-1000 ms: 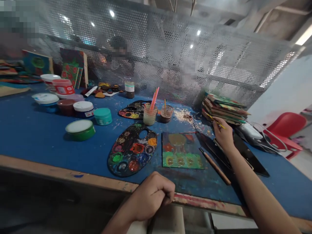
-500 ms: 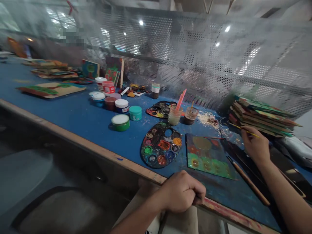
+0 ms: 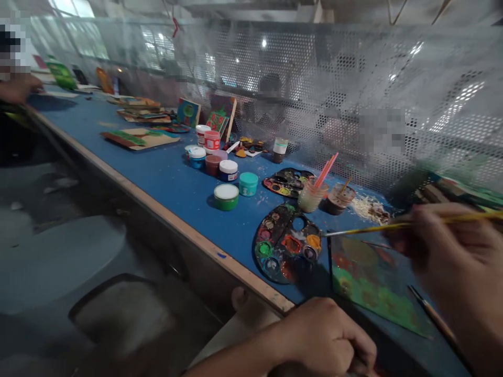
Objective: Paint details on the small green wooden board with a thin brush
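My right hand [image 3: 458,262] grips a thin yellow paintbrush [image 3: 369,229], its tip pointing left at the edge of the paint palette [image 3: 285,243], near the orange well. Whether the tip touches paint I cannot tell. Below the brush lies a small painted board [image 3: 373,290] with green, red and dark blue areas, partly shaded by the hand. A thin brush [image 3: 375,244] rests across its top, and another brush [image 3: 436,314] lies to its right, partly hidden by my right arm. My left hand [image 3: 324,335] is curled into a loose fist at the table's front edge, nothing visible in it.
Several paint jars [image 3: 226,197] stand left of the palette. A second palette [image 3: 288,181], a glass jar with pink straws [image 3: 313,195] and a jar of brown water [image 3: 338,199] are behind. Wood shavings [image 3: 371,208] lie near stacked boards [image 3: 463,191]. A person's hand [image 3: 19,88] shows far left.
My right hand with the paintbrush has come left and nearer, from beside the stacked boards to over the painted board, brush tip now at the palette. The view has turned left. My left hand stays curled.
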### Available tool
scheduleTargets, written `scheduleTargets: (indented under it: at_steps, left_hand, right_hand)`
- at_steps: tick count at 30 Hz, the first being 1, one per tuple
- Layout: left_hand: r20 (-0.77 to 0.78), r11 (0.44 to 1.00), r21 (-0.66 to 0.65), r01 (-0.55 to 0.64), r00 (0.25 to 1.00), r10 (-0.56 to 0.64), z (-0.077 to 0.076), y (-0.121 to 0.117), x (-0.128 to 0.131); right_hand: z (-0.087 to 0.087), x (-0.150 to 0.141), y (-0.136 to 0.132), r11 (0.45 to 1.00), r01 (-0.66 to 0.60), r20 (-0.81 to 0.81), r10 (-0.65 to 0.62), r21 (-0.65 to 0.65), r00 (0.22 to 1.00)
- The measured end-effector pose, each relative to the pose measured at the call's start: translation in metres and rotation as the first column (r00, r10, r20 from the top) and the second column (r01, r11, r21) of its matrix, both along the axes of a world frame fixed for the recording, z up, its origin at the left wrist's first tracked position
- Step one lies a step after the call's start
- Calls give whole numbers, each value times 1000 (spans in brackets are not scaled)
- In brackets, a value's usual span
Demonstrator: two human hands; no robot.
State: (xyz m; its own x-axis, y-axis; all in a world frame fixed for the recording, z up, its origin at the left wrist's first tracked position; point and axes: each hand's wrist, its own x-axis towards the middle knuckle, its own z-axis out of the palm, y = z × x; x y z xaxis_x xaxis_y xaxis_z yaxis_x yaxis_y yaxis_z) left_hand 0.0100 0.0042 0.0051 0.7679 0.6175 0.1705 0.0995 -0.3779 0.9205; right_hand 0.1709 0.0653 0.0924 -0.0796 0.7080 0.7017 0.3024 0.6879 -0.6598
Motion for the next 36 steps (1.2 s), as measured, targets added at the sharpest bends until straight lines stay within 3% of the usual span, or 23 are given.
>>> scheduleTargets:
  at_steps: [3,7,14,20,26,29,32,36]
  left_hand:
    - [3,999,-42,-15,1000,16,3,-4,-3]
    - [112,998,-62,11,994,-4,-4,-4,-3]
    - [25,992,-9,122,992,-122,-17,3,3]
    - [166,993,42,108,980,-113,-28,1,6]
    - [137,994,11,104,985,-105,-22,1,6]
    - [119,994,-46,95,989,-89,-7,-1,-2]
    - [124,989,-119,93,989,-79,7,-4,-12]
    - [159,992,-103,73,986,-56,5,-1,-11]
  right_hand:
    - [-1,-55,4,972,-177,33,184,-153,982]
    - [-8,-95,11,945,-247,179,287,-213,941]
    - [-15,-100,16,951,-216,285,275,-222,918]
    - [-14,-102,14,949,-238,283,291,-205,914]
    - [-15,-102,13,948,-249,263,296,-198,918]
    - [-7,-94,10,971,-207,131,222,-122,966]
    - [6,-75,5,999,-31,-56,31,-8,998]
    - [11,-29,-2,978,199,-146,-189,62,971]
